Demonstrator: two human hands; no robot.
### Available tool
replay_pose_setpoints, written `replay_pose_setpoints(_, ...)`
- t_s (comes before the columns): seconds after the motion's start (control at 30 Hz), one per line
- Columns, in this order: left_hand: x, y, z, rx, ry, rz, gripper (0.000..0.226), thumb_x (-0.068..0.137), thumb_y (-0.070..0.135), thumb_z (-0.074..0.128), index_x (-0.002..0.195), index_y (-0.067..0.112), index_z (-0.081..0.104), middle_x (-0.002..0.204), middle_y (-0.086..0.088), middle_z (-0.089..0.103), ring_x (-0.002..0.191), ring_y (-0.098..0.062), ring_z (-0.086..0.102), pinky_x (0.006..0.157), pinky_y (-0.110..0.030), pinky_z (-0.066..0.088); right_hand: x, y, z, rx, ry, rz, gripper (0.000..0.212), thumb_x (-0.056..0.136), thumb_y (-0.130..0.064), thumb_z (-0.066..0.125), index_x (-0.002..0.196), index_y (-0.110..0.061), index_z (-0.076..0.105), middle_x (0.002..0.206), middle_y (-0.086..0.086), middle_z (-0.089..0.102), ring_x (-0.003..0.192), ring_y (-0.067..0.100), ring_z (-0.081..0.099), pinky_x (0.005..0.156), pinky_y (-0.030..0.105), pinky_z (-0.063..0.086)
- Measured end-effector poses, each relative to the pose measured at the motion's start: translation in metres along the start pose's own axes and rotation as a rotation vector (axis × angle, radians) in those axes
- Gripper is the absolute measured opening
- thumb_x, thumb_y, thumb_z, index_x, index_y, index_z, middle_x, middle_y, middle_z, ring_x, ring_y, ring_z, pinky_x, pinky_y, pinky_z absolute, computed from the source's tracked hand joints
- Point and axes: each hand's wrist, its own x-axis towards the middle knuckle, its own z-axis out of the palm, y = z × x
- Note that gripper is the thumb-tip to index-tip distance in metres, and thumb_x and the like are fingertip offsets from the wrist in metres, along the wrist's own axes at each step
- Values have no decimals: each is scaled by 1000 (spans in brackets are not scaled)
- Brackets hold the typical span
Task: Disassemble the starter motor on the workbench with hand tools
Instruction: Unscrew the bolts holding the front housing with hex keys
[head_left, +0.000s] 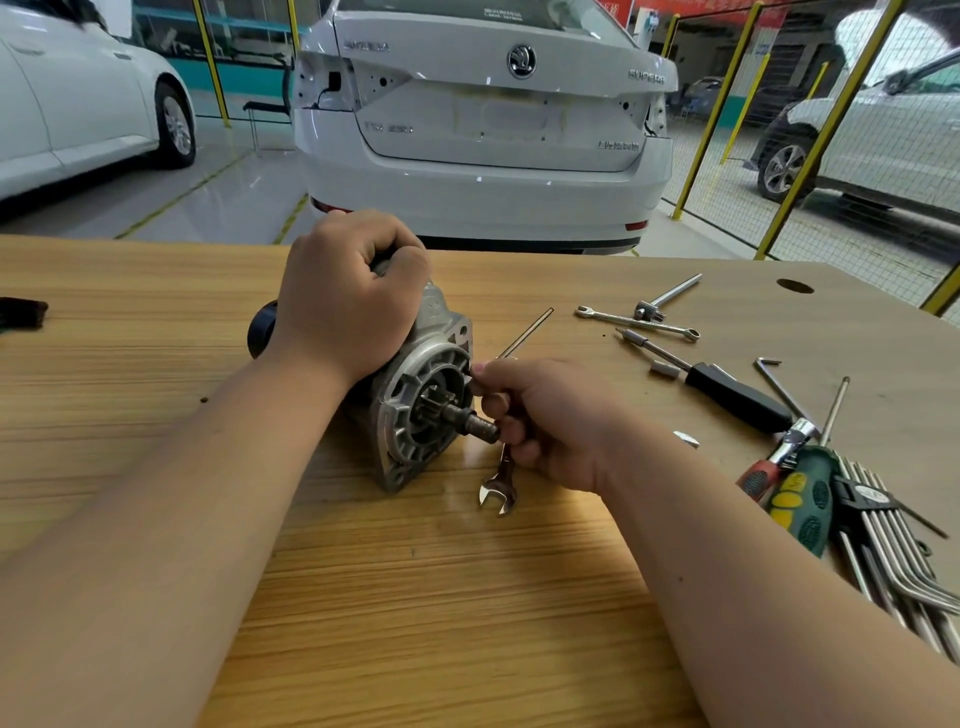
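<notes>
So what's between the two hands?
The motor, seen in the head view: the left hand grips its top, and the right hand, holding a wrench, is at its front end.

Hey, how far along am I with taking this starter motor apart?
Early. Done: tools laid out; the starter motor looks whole, front housing on. In hand: left hand grips its body, right hand holds a spanner and works at the housing's edge. Left: housing, pinion and the rest.
</notes>
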Motion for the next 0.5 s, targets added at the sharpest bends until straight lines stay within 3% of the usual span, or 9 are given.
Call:
replay_pose_setpoints(0.23, -2, 2, -1, 35, 40, -23, 30, 78, 22, 46, 70, 6, 70, 70, -4, 66, 81, -12, 55, 70, -15, 37, 3, -4, -5, -168, -37, -125, 18, 94, -22, 59, 79, -13, 62, 55, -4, 51, 43, 8, 40, 40, 21, 31)
replay_pose_setpoints(0.33, -2, 4, 0, 42, 37, -42, 30, 78, 22, 46, 70, 6, 70, 70, -4, 66, 82, -13, 55, 70, -17, 38, 2, -3, -7, -532, 75, -385, 25, 91, -26, 63, 68, -17, 60, 56, -7, 54, 47, 7, 44, 49, 26, 39)
replay_pose_setpoints(0.4, -2, 4, 0, 46, 39, -49, 29, 79, 21, 46, 71, 7, 70, 71, -3, 66, 83, -17, 57, 71, -22, 40, 1, -3, -7, -718, 147, -546, 31, 90, -27, 65, 62, -20, 53, 49, -13, 49, 44, 2, 40, 46, 15, 34)
replay_pose_setpoints(0.5, -2, 4, -1, 54, 28, -41, 29, 79, 21, 46, 73, 7, 71, 72, 0, 65, 84, -17, 57, 73, -25, 41, -3, -5, -7, -938, 203, -729, 31, 89, -24, 67, 64, -26, 49, 59, -14, 51, 54, 3, 45, 47, 14, 33)
